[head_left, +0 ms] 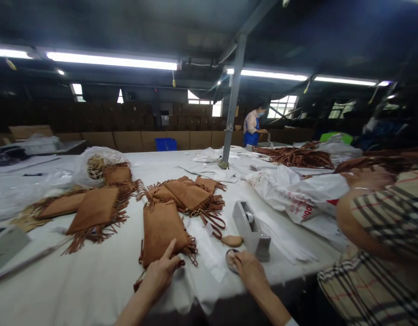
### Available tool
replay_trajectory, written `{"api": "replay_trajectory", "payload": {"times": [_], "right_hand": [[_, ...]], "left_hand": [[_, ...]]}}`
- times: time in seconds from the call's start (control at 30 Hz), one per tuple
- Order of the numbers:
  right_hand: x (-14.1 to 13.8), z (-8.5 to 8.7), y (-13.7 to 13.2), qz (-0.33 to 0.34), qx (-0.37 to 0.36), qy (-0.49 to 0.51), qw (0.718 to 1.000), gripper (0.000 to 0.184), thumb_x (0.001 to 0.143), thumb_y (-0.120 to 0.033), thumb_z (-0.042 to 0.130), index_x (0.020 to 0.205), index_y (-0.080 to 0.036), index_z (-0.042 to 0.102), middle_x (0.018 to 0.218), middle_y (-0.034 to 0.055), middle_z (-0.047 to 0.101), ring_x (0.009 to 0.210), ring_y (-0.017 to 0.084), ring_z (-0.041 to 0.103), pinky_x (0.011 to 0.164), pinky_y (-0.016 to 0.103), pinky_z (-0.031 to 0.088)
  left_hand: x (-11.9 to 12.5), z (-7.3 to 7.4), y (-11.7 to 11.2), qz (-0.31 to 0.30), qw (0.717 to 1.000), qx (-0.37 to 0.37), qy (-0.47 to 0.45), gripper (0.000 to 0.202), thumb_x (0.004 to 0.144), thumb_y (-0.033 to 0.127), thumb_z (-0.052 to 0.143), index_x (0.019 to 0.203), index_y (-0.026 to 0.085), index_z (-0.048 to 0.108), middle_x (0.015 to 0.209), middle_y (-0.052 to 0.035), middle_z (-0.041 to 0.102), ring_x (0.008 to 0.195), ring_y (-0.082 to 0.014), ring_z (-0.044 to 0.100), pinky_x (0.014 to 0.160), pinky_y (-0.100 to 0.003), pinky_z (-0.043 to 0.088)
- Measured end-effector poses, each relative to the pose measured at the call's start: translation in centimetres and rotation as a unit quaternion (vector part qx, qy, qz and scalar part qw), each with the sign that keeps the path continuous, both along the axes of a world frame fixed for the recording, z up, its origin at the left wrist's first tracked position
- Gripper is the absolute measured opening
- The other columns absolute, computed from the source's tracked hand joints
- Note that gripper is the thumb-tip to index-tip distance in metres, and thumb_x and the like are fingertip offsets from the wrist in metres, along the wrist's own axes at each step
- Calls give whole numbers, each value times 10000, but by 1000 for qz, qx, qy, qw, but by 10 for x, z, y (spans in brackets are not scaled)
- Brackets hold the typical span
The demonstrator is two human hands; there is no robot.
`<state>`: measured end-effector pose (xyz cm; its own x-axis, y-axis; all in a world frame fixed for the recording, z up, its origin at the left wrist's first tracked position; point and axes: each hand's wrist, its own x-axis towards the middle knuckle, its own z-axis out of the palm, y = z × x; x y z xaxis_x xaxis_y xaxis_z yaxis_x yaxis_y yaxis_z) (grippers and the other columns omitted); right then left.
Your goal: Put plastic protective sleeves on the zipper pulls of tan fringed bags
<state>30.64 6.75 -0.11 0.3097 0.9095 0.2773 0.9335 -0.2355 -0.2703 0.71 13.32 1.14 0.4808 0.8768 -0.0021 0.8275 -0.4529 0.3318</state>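
A brown fringed pouch [161, 228] lies on the white-covered table in front of me. My left hand [161, 274] rests at its lower edge, with the index finger stretched out on the pouch face and the thumb apart. To the right, my right hand [250, 270] has its fingers closed at a small round dish [230, 261], whose contents I cannot make out. Just beyond the dish lie a tan oval piece [232, 240] and a grey tape dispenser [252, 231]. Behind the near pouch, more fringed pouches [186, 194] are piled with a looped strap [215, 224].
More pouches [93, 210] lie at left beside a clear plastic bag [89, 165]. A white printed plastic bag [293, 194] and brown strips [293, 157] are at right. A co-worker in a checked shirt [388, 217] stands close right. A metal post [233, 99] rises from the table.
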Motion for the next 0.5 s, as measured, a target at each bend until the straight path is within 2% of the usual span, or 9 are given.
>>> {"api": "replay_trajectory", "payload": {"times": [0.07, 0.17, 0.27, 0.4, 0.43, 0.5], "right_hand": [[0, -6, 1, 36, -2, -25, 999, 225, 862, -170, 496, 719, -200, 668, 702, 44, 653, 692, 187, 622, 660, 273, 418], [2, -11, 4, 76, 18, -94, 993, 287, 898, -170, 440, 680, -185, 627, 680, 62, 636, 693, 197, 618, 669, 290, 417], [6, -13, 8, 78, 32, -133, 988, 315, 923, -228, 426, 675, -183, 614, 666, 75, 634, 689, 212, 623, 649, 302, 417], [9, -11, 10, 78, 23, -136, 987, 365, 937, -313, 415, 679, -177, 635, 669, 98, 644, 680, 229, 630, 638, 316, 415], [10, -9, 8, 78, 23, -128, 988, 362, 937, -330, 411, 712, -176, 649, 682, 99, 652, 680, 229, 634, 634, 315, 415], [13, -3, 4, 66, 30, -103, 992, 329, 936, -365, 407, 890, -177, 674, 730, 91, 674, 692, 230, 641, 618, 309, 416]], "left_hand": [[6, 1, 10, 28, 999, -28, 12, 242, 902, 282, 430, 965, 308, 663, 1520, 19, 341, 989, -237, 664, 851, -356, 485], [11, -8, 21, 97, 994, -41, 1, 285, 914, 259, 397, 1021, 301, 657, 1484, 6, 406, 997, -246, 662, 867, -382, 475], [10, -18, 31, 171, 980, -32, -95, 299, 911, 240, 398, 1054, 279, 658, 1426, -21, 489, 982, -272, 661, 876, -415, 460], [-1, -22, 45, 225, 953, -30, -202, 278, 895, 249, 443, 1062, 216, 663, 1303, -87, 604, 1013, -298, 635, 891, -425, 445], [-4, -22, 49, 233, 948, -29, -217, 274, 888, 246, 456, 1057, 200, 666, 1285, -96, 615, 1037, -292, 622, 898, -409, 443], [-11, -21, 56, 237, 935, -29, -261, 245, 861, 240, 502, 1004, 176, 691, 1231, -99, 647, 1043, -265, 614, 886, -351, 455]]}}
